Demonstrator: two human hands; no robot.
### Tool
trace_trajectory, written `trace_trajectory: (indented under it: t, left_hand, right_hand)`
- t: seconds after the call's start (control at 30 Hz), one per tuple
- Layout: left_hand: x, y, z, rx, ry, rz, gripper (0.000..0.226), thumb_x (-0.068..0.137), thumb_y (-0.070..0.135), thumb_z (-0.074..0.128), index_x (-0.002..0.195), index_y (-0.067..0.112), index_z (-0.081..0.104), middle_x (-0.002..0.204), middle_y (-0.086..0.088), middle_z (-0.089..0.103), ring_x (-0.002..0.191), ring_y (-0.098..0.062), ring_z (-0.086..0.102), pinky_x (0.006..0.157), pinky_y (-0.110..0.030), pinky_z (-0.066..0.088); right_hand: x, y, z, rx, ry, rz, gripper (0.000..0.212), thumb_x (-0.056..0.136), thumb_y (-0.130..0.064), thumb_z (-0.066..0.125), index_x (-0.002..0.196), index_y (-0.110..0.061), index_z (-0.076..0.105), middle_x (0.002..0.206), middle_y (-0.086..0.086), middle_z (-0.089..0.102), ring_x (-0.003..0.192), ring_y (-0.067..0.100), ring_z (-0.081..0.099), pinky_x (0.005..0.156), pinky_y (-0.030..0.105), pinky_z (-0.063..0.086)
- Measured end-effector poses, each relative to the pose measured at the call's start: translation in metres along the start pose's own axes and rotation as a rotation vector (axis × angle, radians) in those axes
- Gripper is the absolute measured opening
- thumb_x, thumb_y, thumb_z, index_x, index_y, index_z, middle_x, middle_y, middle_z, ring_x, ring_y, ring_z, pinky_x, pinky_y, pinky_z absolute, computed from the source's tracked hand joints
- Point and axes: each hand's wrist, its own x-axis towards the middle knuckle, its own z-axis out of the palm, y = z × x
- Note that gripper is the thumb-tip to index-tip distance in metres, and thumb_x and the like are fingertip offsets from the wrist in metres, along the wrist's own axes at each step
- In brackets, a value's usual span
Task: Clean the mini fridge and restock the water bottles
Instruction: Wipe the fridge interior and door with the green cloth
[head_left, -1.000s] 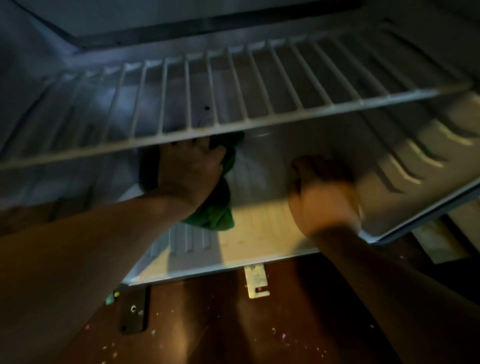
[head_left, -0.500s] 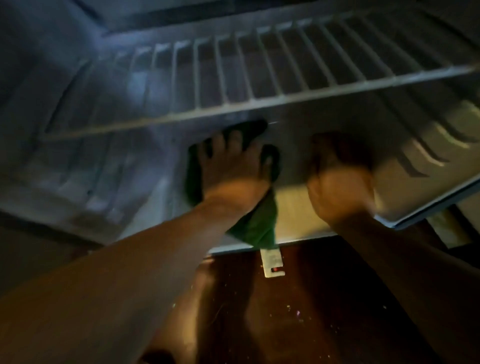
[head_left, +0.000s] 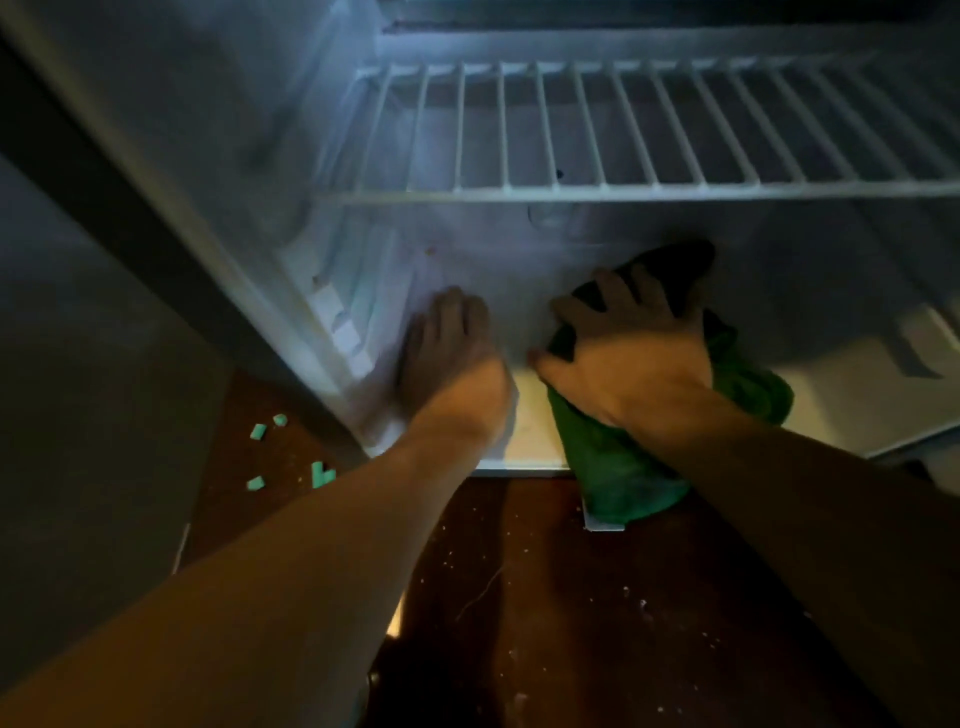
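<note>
The mini fridge stands open, and its white floor (head_left: 535, 415) is lit at the front. A green cloth (head_left: 623, 467) lies on that floor and hangs over the front edge. My right hand (head_left: 628, 358) presses flat on the cloth with fingers spread. To its left, my left hand (head_left: 452, 358) rests palm down on the bare fridge floor near the left wall, fingers straight. No water bottle is in view.
A white wire shelf (head_left: 649, 192) spans the fridge just above both hands. The left inner wall (head_left: 291, 182) has ribbed shelf guides. Below is a dark brown floor (head_left: 571, 623) with crumbs and several small green bits (head_left: 319, 474) at the left.
The green cloth was under my left hand; now my right hand presses it and my left rests on the bare floor. The view has swung left and down.
</note>
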Motion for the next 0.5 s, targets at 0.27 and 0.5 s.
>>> trace_trajectory:
  t: [0.27, 0.5]
  left_hand:
    - [0.002, -0.008, 0.013, 0.088, 0.11, 0.063, 0.052, 0.092, 0.027, 0.026, 0.132, 0.001, 0.048, 0.14, -0.021, 0.047, 0.131, -0.035, 0.042, 0.113, -0.044, 0.028]
    - [0.005, -0.006, 0.012, 0.043, 0.161, 0.026, 0.049, 0.092, 0.026, 0.028, 0.126, 0.002, 0.053, 0.134, -0.019, 0.053, 0.122, -0.035, 0.049, 0.11, -0.043, 0.032]
  right_hand:
    - [-0.021, 0.031, 0.002, 0.143, 0.138, 0.187, 0.071, 0.085, -0.051, 0.055, 0.144, -0.023, 0.028, 0.135, 0.015, 0.044, 0.116, 0.04, 0.05, 0.084, 0.045, 0.047]
    - [0.045, 0.056, -0.001, 0.294, 0.064, 0.104, 0.049, 0.082, -0.053, 0.053, 0.124, -0.029, 0.05, 0.125, 0.011, 0.057, 0.11, 0.037, 0.055, 0.093, 0.048, 0.047]
